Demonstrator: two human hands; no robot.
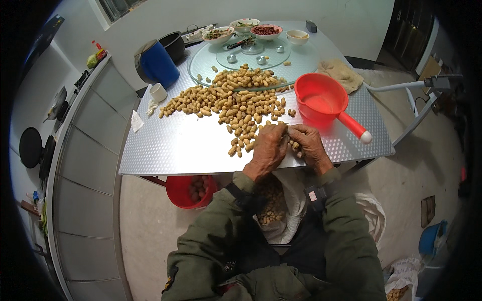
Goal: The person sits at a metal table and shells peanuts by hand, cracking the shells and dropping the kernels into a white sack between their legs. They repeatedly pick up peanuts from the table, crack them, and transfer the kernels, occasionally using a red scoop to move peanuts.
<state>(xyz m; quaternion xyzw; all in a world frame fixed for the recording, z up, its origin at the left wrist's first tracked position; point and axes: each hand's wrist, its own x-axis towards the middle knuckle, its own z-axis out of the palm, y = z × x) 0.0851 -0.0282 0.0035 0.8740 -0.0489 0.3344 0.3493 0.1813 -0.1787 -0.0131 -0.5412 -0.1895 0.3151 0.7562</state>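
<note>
A heap of unshelled peanuts (231, 98) lies spread over the metal table (170, 145). My left hand (266, 150) and my right hand (309, 145) meet at the table's near edge, fingertips pressed together on one peanut pod (288, 131). A few loose pods lie under and beside both hands. Below the table edge, between my arms, an open white sack (281, 210) holds more peanuts.
A red scoop with a handle (324, 103) stands right of the heap. A blue jug (158, 65), a white cup (158, 92), a glass turntable (251, 57) and several food bowls sit at the back. A red bucket (188, 193) stands under the table.
</note>
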